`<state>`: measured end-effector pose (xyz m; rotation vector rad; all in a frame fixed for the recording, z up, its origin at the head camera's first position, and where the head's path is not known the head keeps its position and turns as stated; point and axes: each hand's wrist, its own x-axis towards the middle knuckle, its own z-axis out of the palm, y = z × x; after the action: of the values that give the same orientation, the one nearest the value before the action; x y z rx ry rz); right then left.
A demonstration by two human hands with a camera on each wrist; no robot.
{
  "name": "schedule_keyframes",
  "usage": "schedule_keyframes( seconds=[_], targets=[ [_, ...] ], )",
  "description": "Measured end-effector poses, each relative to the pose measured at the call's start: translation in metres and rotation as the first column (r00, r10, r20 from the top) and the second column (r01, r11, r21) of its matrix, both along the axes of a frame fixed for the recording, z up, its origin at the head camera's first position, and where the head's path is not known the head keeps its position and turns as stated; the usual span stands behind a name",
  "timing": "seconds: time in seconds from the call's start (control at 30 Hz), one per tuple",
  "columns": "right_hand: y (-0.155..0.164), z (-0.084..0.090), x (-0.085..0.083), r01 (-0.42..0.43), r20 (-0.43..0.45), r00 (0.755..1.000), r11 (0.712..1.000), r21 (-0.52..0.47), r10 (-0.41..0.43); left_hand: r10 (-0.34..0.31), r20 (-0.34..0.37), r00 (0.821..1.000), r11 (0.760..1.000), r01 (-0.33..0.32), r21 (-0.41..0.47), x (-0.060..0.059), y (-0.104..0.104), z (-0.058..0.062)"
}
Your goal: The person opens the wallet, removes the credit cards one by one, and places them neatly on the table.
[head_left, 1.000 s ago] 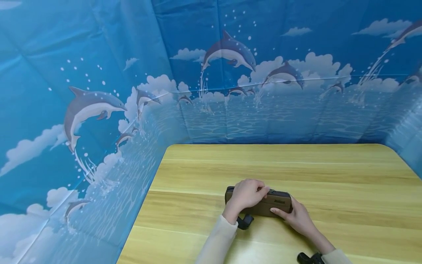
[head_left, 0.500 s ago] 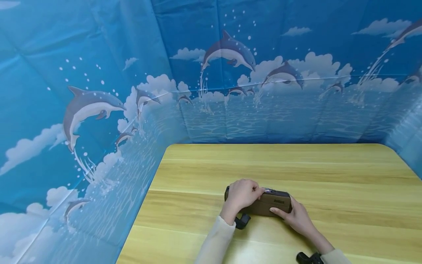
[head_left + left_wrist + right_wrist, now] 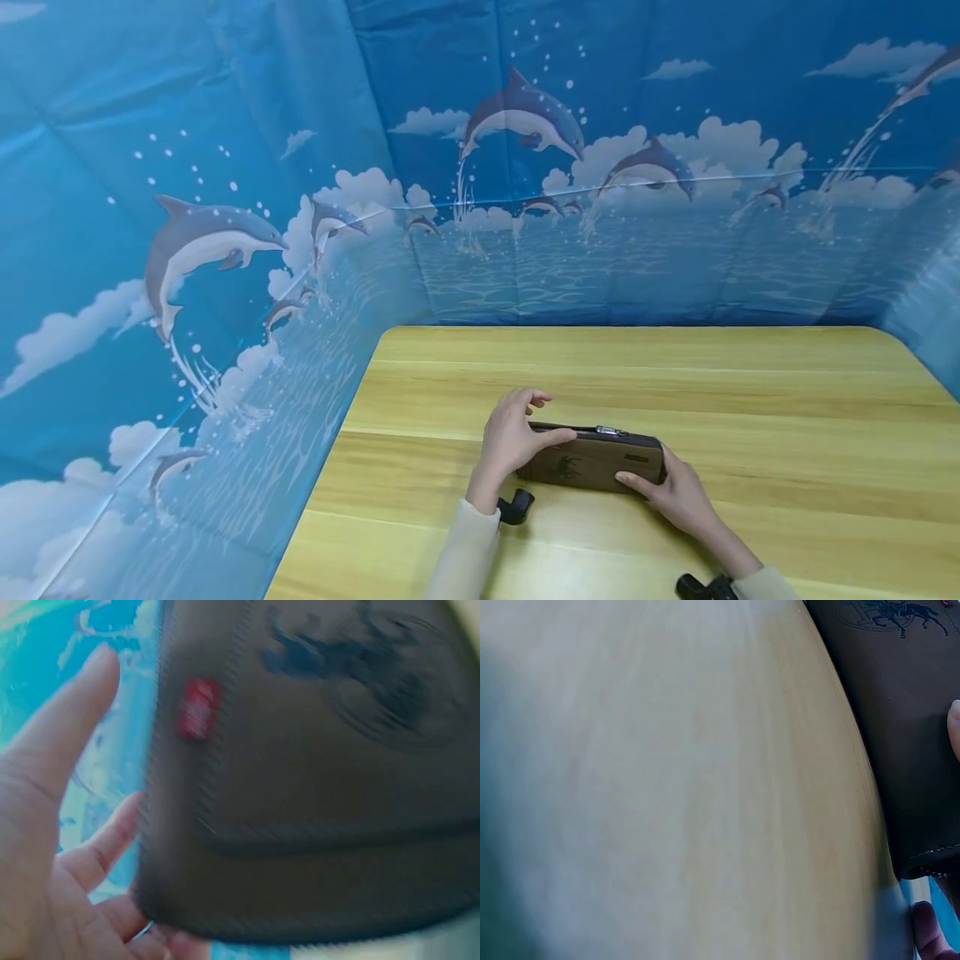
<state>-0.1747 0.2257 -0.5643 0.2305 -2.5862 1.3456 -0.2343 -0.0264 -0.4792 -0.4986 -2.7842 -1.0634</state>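
Note:
A brown zip-around wallet point(image 3: 600, 468) stands on its long edge on the table, zip side up. A metal zip pull point(image 3: 611, 431) shows on its top edge. My right hand point(image 3: 681, 497) grips the right end, thumb on the front face. At the left end, my left hand point(image 3: 512, 437) has its thumb and fingers spread apart. In the left wrist view, an embossed horse figure and a red tag point(image 3: 199, 709) mark the wallet, with the thumb off its face and the fingers by its edge. The right wrist view catches only the fingertips point(image 3: 928, 930) beside the wallet point(image 3: 892, 727).
The wood-grain table point(image 3: 420, 392) has rounded far corners. Behind it and at the sides hangs a blue dolphin-print sheet point(image 3: 480, 275). Black wrist mounts point(image 3: 516, 507) are on both wrists.
My left hand has let go of the wallet's top edge near the zip pull, moved left and spread its fingers, uncovering the printed front. The right hand and the wallet have stayed nearly still.

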Motion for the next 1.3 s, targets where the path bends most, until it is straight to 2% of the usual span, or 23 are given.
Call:
schedule_keyframes(
  seconds=[0.13, 0.27, 0.43, 0.57, 0.73, 0.87, 1.03, 1.3],
  targets=[
    [0.0, 0.001, -0.001, -0.01, -0.015, 1.0, 1.0, 0.013, 0.01, -0.026, 0.111, 0.993, 0.998, 0.02, 0.055, -0.001, -0.015, -0.015],
    [0.001, 0.001, -0.001, 0.0, -0.001, 1.0, 1.0, 0.023, 0.0, -0.06, 0.217, 0.974, 0.991, 0.032, 0.132, 0.001, -0.023, -0.028],
    [0.001, 0.001, -0.001, 0.005, 0.014, 1.0, 1.0, 0.026, -0.005, -0.146, 0.282, 0.948, 0.964, 0.071, 0.258, 0.001, -0.029, -0.045],
    [0.0, 0.0, -0.001, 0.005, 0.013, 1.0, 1.0, 0.023, -0.006, -0.197, 0.291, 0.936, 0.945, 0.103, 0.311, 0.001, -0.03, -0.055],
    [0.0, -0.001, 0.0, 0.002, 0.001, 1.0, 1.0, 0.024, -0.002, -0.271, 0.311, 0.911, 0.91, 0.137, 0.39, 0.001, -0.031, -0.064],
    [0.0, -0.001, 0.0, 0.002, -0.002, 1.0, 1.0, 0.022, -0.002, -0.315, 0.299, 0.901, 0.886, 0.166, 0.433, 0.0, -0.033, -0.072],
    [0.001, -0.001, 0.001, 0.003, -0.005, 1.0, 1.0, 0.013, -0.003, -0.315, 0.27, 0.91, 0.886, 0.18, 0.428, -0.001, -0.035, -0.079],
    [0.001, -0.002, 0.0, -0.008, -0.019, 1.0, 1.0, 0.025, 0.009, -0.291, 0.256, 0.922, 0.885, 0.158, 0.438, 0.002, -0.033, -0.081]
  ],
)
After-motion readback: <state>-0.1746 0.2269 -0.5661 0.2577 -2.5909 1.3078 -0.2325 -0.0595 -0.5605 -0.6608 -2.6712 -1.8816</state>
